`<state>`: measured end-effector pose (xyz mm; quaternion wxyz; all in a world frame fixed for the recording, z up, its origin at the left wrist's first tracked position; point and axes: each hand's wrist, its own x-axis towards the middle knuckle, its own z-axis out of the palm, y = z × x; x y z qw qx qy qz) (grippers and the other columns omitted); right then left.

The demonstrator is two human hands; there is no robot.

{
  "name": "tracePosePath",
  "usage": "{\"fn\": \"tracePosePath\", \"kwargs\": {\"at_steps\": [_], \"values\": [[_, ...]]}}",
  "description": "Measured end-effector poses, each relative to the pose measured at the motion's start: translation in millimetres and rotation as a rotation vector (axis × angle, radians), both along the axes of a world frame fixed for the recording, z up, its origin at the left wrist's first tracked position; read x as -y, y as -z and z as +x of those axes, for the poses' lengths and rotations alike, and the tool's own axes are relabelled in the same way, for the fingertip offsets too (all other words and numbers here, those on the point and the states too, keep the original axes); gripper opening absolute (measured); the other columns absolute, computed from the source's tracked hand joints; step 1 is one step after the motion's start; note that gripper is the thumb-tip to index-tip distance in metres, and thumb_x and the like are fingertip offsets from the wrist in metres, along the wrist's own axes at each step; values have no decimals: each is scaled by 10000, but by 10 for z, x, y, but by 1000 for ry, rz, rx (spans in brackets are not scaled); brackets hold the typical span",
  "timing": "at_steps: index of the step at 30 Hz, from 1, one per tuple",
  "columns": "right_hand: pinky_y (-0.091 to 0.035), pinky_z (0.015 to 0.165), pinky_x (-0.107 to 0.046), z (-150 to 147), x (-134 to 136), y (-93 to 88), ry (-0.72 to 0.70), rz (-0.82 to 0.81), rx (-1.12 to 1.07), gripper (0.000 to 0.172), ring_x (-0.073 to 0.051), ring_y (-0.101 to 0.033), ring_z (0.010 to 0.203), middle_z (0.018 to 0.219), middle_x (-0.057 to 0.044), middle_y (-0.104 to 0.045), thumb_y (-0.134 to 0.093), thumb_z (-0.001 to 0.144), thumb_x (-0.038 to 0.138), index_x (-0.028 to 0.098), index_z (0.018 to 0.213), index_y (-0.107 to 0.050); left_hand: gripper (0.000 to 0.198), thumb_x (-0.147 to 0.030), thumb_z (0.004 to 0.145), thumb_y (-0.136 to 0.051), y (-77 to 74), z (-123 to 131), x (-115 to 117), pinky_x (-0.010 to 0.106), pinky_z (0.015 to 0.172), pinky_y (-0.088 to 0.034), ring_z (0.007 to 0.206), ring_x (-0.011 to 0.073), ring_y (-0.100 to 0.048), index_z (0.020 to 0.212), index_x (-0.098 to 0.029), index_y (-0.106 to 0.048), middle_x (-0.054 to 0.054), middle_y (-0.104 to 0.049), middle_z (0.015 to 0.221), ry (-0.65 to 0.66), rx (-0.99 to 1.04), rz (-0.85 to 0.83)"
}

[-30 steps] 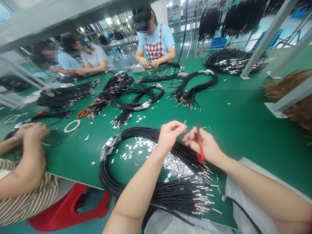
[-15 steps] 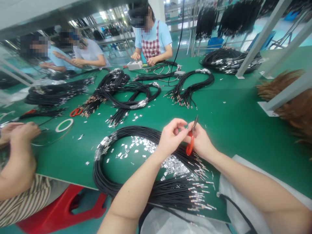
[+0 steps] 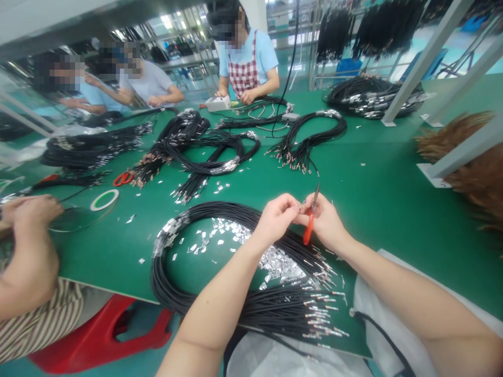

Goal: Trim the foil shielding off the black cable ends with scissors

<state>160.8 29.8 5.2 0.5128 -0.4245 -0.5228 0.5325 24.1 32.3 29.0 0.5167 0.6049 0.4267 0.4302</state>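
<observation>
Red-handled scissors [image 3: 309,229] rest in my right hand [image 3: 327,222], blades pointing up and away and the handle hanging below the fingers. Close beside it, my left hand [image 3: 275,220] is closed in a pinch. A small thin end shows between the fingertips of both hands, too small to name. Below my hands lies a big looped bundle of black cables [image 3: 165,277], its bare metal-tipped ends fanned out to the right. Silvery label scraps [image 3: 281,266] are heaped inside the loop, partly hidden by my left forearm.
More black cable bundles [image 3: 184,165] lie across the green table [image 3: 377,193]. A tape roll [image 3: 104,200] and other red-handled scissors [image 3: 123,179] are to the left, near a co-worker's hands [image 3: 33,209]. Metal posts [image 3: 467,152] stand at the right. Several people sit around the table.
The scissors have turned slightly in my right hand, so their handle looks narrower. My left fingers have drawn into a tighter pinch by the right fingertips.
</observation>
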Motion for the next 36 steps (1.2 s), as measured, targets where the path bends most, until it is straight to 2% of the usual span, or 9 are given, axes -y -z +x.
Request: {"fn": "tracePosePath", "kwargs": {"at_steps": [4,7,10,13,15,18,22,28,36], "values": [[-455,563,-273,75,-39,-66,-2,43,171,396,-121,-545,584,649,48,-544,-768,581,340,208,762,-441,120,-176,739,-465,-8,3,-10,229,676,-407,707,109,-494,620,-168,-455,-10,-530,690,-1,-13,-4],[-450,465,-253,181,-55,-205,-62,-13,206,347,-116,-537,475,571,59,-551,-710,653,368,212,829,-455,87,-154,706,-455,-17,19,-35,206,543,-365,608,89,-465,620,-168,-446,-19,-486,646,-47,181,-164],[-396,343,-209,249,-16,-341,-251,-114,196,294,-96,-465,343,455,85,-512,-611,739,433,217,850,-445,67,-129,666,-458,-35,21,-66,186,419,-227,488,58,-386,619,-166,-428,-28,-454,608,-119,423,-314],[-399,324,-184,231,49,-357,-524,-234,214,310,-80,-459,313,426,70,-521,-571,760,486,191,802,-486,76,-117,645,-472,-60,6,-80,189,400,-180,456,46,-349,600,-161,-428,-27,-453,580,-168,525,-312],[-408,335,-173,195,76,-301,-609,-289,219,332,-74,-475,317,437,56,-543,-550,780,503,174,814,-514,79,-116,635,-479,-78,-4,-76,189,400,-191,452,46,-352,587,-157,-432,-25,-456,565,-184,545,-293],[-418,343,-173,166,74,-202,-657,-273,180,382,-78,-495,325,446,45,-556,-509,808,535,157,858,-531,74,-112,621,-481,-101,-6,-62,186,400,-192,442,39,-348,580,-152,-435,-24,-466,571,-207,551,-279],[-412,339,-170,181,51,-152,-650,-257,170,386,-79,-501,329,455,39,-558,-497,830,523,143,879,-545,52,-108,613,-468,-106,2,-49,186,399,-195,440,39,-350,585,-148,-450,-21,-474,575,-186,532,-263],[-419,359,-192,152,97,-190,-585,-243,49,434,-97,-525,353,483,20,-592,-495,830,546,137,960,-558,69,-115,614,-478,-91,8,-31,180,411,-204,451,39,-357,570,-151,-439,-38,-452,554,-205,493,-262],[-341,381,-215,71,219,-348,-472,-143,21,346,-74,-379,291,314,72,-455,-473,872,447,141,769,-596,90,-128,652,-478,-67,13,-15,187,427,-223,460,46,-352,572,-157,-449,-38,-478,577,-243,439,-171]]}}
